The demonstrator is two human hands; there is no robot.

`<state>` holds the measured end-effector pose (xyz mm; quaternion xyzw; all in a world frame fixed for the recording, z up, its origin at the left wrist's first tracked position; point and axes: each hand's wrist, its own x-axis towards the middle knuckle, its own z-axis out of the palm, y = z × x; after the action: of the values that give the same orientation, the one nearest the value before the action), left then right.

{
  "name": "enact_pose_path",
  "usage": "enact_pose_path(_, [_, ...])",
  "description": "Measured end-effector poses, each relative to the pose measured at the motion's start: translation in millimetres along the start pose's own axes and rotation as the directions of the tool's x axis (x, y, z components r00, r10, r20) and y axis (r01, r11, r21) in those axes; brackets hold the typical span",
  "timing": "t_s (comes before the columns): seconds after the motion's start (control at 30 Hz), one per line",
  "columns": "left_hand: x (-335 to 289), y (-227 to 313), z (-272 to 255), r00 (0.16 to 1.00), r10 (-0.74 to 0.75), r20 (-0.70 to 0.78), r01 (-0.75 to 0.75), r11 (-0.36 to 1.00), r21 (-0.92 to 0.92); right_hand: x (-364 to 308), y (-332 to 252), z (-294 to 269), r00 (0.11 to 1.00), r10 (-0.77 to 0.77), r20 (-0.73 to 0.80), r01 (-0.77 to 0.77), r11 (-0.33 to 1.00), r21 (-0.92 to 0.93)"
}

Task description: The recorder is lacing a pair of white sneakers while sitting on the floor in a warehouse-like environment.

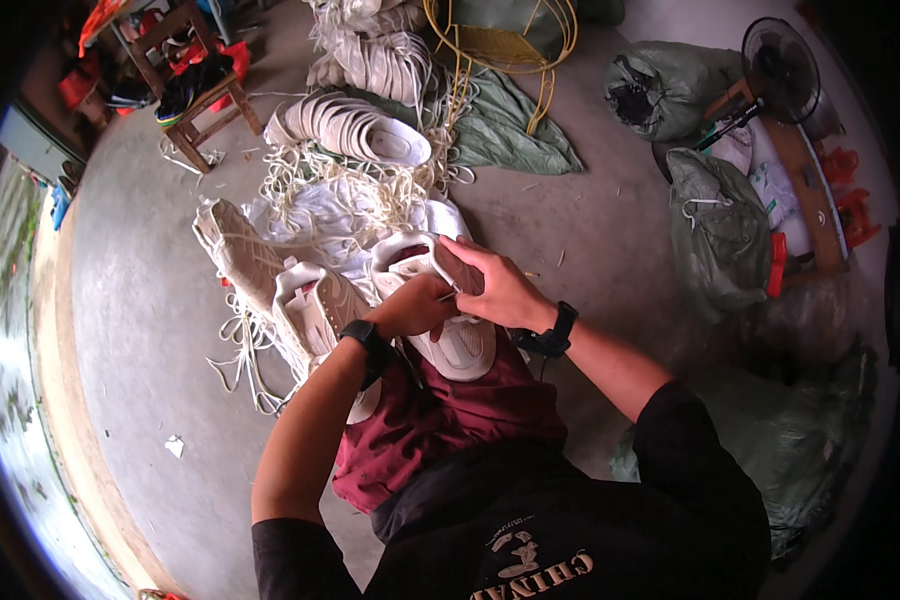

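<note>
- The left hand (417,303) bends its fingers over the pale shoe (459,352)'s lacing; whether they pinch anything, I cannot tell.
- The right hand (497,288) grasps the shoe's right side near the collar.
- That shoe lies beneath both hands, toe toward the maroon trousers (450,408); the hands hide much of its lacing.
- Just left, a second shoe (315,300); beyond it, a third (242,250).
- Farther ahead, tangled laces (305,180), then nested shoe uppers (315,122) and a green sack (515,135).

Beige round-toed sneaker (458,348) over burgundy cloth trousers (490,410), matching sneaker (308,310) to its left, tangled cream cord laces (290,180) beyond
</note>
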<state>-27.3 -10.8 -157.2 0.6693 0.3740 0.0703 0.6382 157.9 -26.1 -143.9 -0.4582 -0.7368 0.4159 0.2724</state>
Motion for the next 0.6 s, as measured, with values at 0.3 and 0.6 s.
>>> enact_pose_path(0.3, [-3,5,27,0.91,0.059,-0.41,0.03,0.978,0.206,-8,14,-9,0.997,-0.077,0.028,0.079,0.995,-0.059])
enact_pose_path(0.6, [-12,-5,28,0.894,0.159,-0.42,-0.09,0.98,0.18,-27,38,-9,0.986,-0.151,-0.07,0.137,0.976,-0.171])
